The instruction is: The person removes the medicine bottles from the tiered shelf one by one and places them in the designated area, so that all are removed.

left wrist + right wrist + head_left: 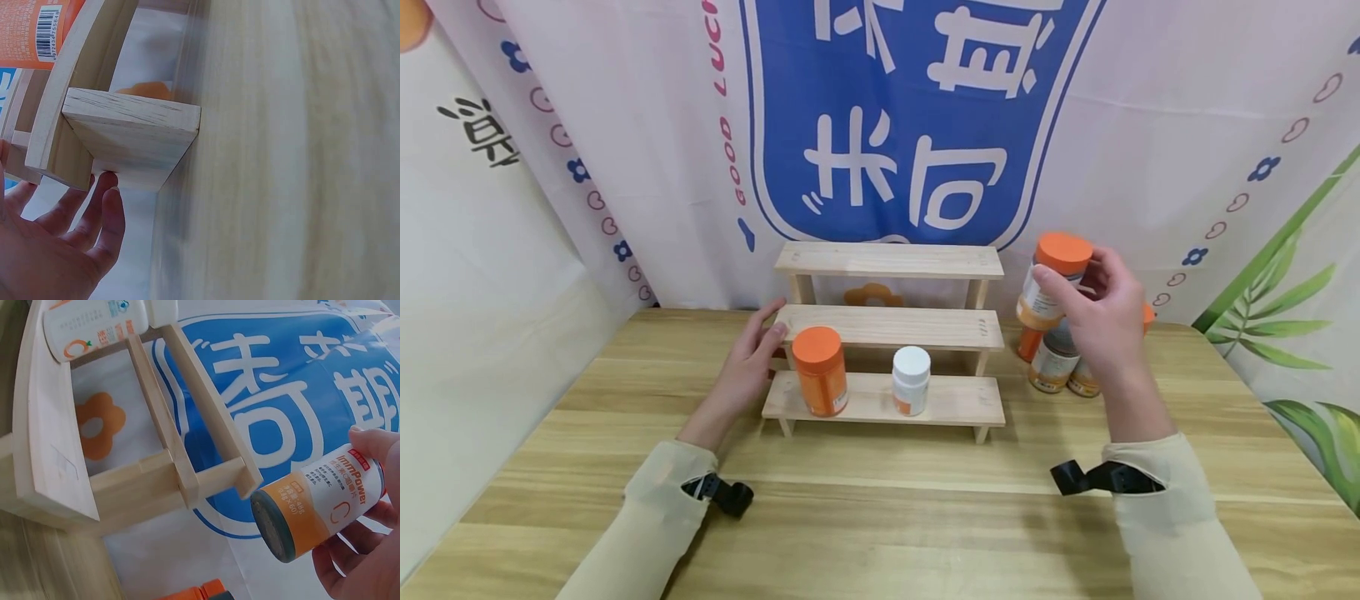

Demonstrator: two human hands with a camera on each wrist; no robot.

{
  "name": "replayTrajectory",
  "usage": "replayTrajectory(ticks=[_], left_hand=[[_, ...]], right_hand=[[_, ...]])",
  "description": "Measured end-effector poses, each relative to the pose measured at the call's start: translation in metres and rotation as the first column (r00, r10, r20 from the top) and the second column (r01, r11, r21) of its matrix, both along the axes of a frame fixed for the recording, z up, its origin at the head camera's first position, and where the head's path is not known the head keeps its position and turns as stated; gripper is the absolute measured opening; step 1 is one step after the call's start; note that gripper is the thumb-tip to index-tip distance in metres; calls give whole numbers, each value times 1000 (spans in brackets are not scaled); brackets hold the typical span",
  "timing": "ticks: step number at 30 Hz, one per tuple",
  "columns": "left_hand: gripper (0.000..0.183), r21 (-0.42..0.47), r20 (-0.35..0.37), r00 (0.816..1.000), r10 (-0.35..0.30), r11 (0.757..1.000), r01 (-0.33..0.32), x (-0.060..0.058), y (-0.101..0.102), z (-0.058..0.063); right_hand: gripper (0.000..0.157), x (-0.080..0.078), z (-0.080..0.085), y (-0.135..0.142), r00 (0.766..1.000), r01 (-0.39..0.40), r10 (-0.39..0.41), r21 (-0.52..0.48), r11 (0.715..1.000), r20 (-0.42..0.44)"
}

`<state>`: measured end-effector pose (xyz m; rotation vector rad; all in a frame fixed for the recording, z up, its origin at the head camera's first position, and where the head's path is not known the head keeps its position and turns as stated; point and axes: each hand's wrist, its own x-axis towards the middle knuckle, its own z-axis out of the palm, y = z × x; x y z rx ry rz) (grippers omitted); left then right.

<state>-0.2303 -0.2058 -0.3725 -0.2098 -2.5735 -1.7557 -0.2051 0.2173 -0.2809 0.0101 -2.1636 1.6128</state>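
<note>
A three-tier wooden rack (887, 327) stands on the table. My left hand (748, 350) is at its left end, and in the left wrist view the relaxed fingers (107, 212) touch the side support. With my right hand (1108, 321) I hold a supplement bottle (319, 503) in the air, right of the rack. It has an orange lid, a white and orange label and a dark base. On the lowest tier an orange bottle (822, 379) stands at the left, and a smaller white bottle (912, 383) is right of the middle.
Below my right hand, more bottles (1054, 367) stand on the table, partly hidden by the hand. A printed cloth (662, 150) with a blue panel hangs behind the rack. The wooden tabletop (880, 517) extends in front of it.
</note>
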Motion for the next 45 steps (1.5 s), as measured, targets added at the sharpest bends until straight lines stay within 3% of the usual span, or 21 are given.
replayTrajectory(ticks=[11,26,45], left_hand=[[60,-1,3,1000,2,1000,-2,-1,0,-2],[59,5,0,1000,-3,1000,3,0,-1,-1],[59,16,-6,1000,-4,1000,4,-1,-1,-3]], right_hand=[[56,0,-2,24,998,35,-35,8,999,55],[44,-1,-3,57,990,93,-91,-11,996,109],[54,-7,-18,76,971,176,-177,18,984,160]])
